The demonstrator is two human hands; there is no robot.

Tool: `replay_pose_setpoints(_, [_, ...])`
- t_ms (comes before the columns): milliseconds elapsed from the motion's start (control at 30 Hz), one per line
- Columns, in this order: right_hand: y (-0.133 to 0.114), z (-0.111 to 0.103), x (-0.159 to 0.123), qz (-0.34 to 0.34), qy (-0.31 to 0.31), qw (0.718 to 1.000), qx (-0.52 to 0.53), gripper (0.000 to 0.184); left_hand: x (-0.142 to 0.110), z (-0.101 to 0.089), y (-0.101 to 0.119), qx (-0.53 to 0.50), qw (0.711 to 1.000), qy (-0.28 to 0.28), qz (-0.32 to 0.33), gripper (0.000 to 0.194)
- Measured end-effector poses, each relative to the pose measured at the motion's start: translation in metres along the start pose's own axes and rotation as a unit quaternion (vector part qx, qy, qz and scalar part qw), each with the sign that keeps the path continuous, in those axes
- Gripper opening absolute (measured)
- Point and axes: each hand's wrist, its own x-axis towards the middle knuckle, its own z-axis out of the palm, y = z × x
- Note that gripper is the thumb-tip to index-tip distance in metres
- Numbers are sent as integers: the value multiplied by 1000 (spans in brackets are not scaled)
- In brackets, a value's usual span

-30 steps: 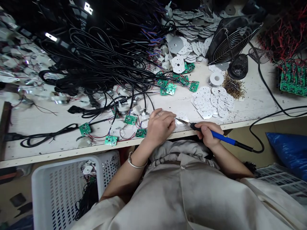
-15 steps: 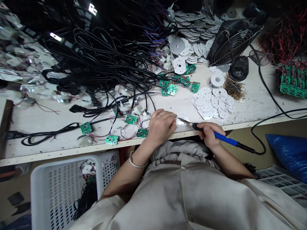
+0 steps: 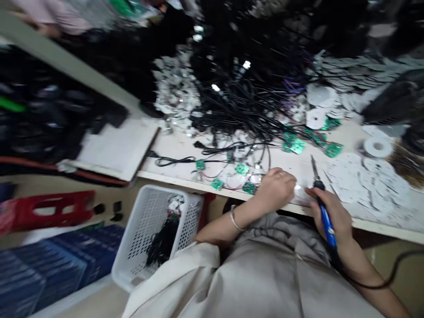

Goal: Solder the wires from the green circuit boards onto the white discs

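Note:
My left hand [image 3: 275, 189] rests curled at the bench's front edge, fingers closed over a small white disc part [image 3: 302, 192] that I can barely make out. My right hand [image 3: 331, 212] grips a blue-handled soldering iron [image 3: 323, 212], its metal tip pointing up and away, lifted off the part. Small green circuit boards [image 3: 241, 168] with red wires lie just left of my left hand. The picture is smeared by motion.
A tangle of black cables [image 3: 245, 101] covers the bench's back. White disc plates [image 3: 364, 181] lie at right beside a solder spool [image 3: 377, 146]. A white perforated basket [image 3: 155, 229] stands below the bench edge, a red crate [image 3: 49, 210] at left.
My head has swung left and the view has tilted. The soldering iron tip has lifted off the part and now points upward. My left hand stays at the bench edge.

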Motion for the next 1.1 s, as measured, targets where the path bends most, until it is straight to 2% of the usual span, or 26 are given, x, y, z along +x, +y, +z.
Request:
replay_pose_setpoints(67, [5,4,-3,-19,11,1000,-7,48,-1,1,3,24,1000,-11,8,14])
replay_pose_setpoints(133, [7,6,-4,-33,20,999,-5,49,-5,-5,3,29,999,7,16,15])
replay_pose_setpoints(233, [6,5,-5,-33,15,999,1,51,-22,-33,-17,1,995,104,-12,18])
replay_pose_setpoints(267, [5,5,-5,-29,13,1000,2,51,-31,-47,-32,-8,988,148,-46,19])
replay_pose_setpoints(333, [4,5,-5,-21,16,1000,2,52,-49,-77,-78,5,960,223,-168,20])
replay_pose_setpoints(400, [4,6,-5,-24,21,999,0,52,-65,-106,-133,55,892,282,-348,21])
replay_pose_setpoints(467, [5,7,-4,-34,26,999,-5,52,-78,-126,-185,88,828,250,-495,24])
replay_pose_setpoints(500, [5,8,-4,-41,29,999,-8,52,-82,-132,-207,90,812,222,-532,30])
replay_pose_setpoints(533, [6,9,-4,-47,31,998,-11,52,-85,-135,-224,88,807,198,-549,34])
replay_pose_setpoints(600, [6,9,-4,-52,36,998,-17,53,-89,-136,-246,80,817,162,-547,36])
replay_pose_setpoints(700, [4,8,-3,-49,40,998,-22,54,-98,-132,-254,82,834,146,-526,26])
replay_pose_setpoints(800, [2,6,-2,-50,45,998,-21,55,-111,-131,-252,90,831,144,-530,15])
replay_pose_setpoints(933, [2,5,-2,-54,36,998,-14,55,-122,-132,-251,109,825,146,-535,16])
replay_pose_setpoints(1000, [2,5,-1,-62,33,997,-18,54,-120,-130,-251,124,833,141,-520,18])
replay_pose_setpoints(1100, [2,5,0,-66,28,997,-26,53,-113,-126,-251,136,859,103,-483,18])
